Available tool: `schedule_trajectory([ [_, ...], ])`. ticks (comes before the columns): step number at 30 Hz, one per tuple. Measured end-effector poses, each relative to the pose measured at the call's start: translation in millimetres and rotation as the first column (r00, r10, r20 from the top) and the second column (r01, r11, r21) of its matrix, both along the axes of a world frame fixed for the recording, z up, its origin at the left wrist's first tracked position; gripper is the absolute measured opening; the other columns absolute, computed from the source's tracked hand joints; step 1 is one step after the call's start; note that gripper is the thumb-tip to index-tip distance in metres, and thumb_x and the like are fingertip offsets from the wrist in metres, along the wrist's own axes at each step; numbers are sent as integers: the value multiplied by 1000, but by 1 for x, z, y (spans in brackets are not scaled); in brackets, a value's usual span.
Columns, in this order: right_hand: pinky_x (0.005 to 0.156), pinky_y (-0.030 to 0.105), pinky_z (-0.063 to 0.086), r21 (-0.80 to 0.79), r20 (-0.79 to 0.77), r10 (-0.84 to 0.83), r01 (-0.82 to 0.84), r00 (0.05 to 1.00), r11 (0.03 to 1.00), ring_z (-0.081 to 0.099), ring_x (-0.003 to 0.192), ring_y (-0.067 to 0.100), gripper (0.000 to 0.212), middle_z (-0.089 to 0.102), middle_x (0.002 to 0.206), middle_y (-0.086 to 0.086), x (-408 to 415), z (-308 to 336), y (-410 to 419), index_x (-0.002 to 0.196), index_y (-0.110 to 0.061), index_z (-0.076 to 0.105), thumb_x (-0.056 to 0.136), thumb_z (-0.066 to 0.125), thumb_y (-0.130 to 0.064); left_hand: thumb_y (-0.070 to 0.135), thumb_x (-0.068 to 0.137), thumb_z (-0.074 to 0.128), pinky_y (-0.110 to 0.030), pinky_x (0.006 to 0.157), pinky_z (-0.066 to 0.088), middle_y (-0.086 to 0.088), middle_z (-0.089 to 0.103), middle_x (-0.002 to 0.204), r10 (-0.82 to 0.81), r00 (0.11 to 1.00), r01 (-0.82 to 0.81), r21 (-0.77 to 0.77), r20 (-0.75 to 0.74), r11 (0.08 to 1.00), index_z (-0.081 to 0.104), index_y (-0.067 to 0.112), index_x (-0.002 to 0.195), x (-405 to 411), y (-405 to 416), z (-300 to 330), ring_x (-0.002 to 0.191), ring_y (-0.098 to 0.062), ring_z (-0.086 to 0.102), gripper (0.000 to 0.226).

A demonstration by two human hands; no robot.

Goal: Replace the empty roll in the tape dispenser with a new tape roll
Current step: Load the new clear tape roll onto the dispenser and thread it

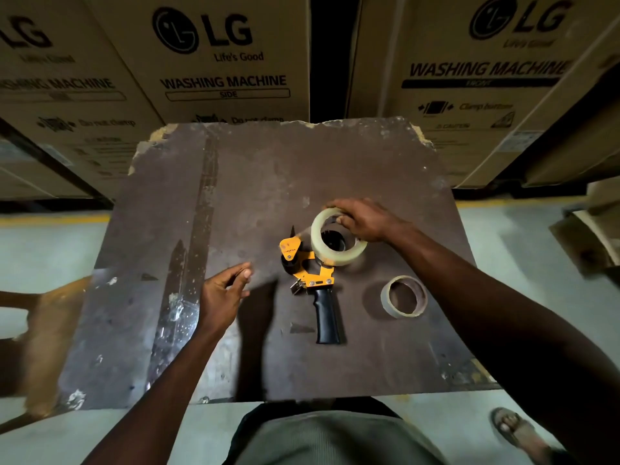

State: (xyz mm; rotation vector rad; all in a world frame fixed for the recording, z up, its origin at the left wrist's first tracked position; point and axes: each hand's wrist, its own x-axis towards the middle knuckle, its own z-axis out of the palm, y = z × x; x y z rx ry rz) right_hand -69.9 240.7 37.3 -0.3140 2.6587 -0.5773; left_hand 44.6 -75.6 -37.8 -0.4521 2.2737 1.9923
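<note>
An orange tape dispenser (307,263) with a black handle lies flat on the worn brown board (268,176). My right hand (364,219) grips a full clear tape roll (330,245) by its far rim and holds it tilted over the dispenser's black hub. A thin strip of tape runs from the roll toward the dispenser's front end. The empty roll (404,297), a bare cardboard core, lies on the board to the right of the handle. My left hand (224,292) hovers left of the dispenser with fingers loosely curled, holding nothing.
Large cardboard washing machine boxes (221,58) stand behind the board. The grey floor (523,236) shows on both sides, with more cardboard (590,236) at the right edge. A sandalled foot (516,431) is at the lower right.
</note>
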Motion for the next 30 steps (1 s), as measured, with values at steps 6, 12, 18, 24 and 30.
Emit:
schedule_trajectory([
  [6, 94, 39, 49, -43, 2, -60, 60, 998, 997, 62, 113, 31, 42, 65, 133, 8, 1, -9, -6, 142, -33, 49, 100, 55, -26, 12, 93, 66, -30, 69, 62, 16, 76, 97, 44, 999, -44, -32, -5, 999, 72, 27, 106, 10, -1, -4, 97, -14, 69, 21],
  [12, 92, 42, 52, -70, -24, -128, 126, 992, 990, 64, 112, 32, 35, 69, 126, 8, 2, -23, -5, 132, -30, 55, 97, 58, -33, 12, 94, 66, -41, 75, 62, 18, 76, 90, 98, 995, -99, -73, -20, 992, 73, 20, 109, 16, 10, 3, 88, -8, 69, 18],
  [18, 96, 45, 52, -77, -16, -136, 134, 991, 988, 63, 115, 33, 36, 69, 128, 7, 3, -34, -5, 132, -35, 56, 96, 57, -36, 14, 93, 68, -49, 77, 61, 7, 77, 96, 91, 996, -93, -104, -19, 990, 75, 38, 96, 23, 17, 1, 86, -9, 70, 25],
  [24, 98, 45, 51, -59, -10, -146, 146, 989, 988, 61, 119, 32, 39, 66, 133, 6, 1, -43, -4, 137, -36, 54, 98, 56, -37, 18, 96, 64, -54, 83, 59, 4, 75, 106, 35, 998, -28, -141, 43, 990, 70, 41, 101, 27, 22, 0, 93, -8, 69, 25],
  [30, 97, 43, 50, -71, -32, -143, 140, 989, 988, 61, 120, 32, 39, 66, 134, 7, -1, -47, -5, 138, -34, 55, 98, 57, -38, 8, 90, 61, -38, 106, 45, -2, 54, 142, -151, 964, 216, -305, 221, 928, 57, 22, 135, 10, 21, 27, 130, -21, 51, 48],
])
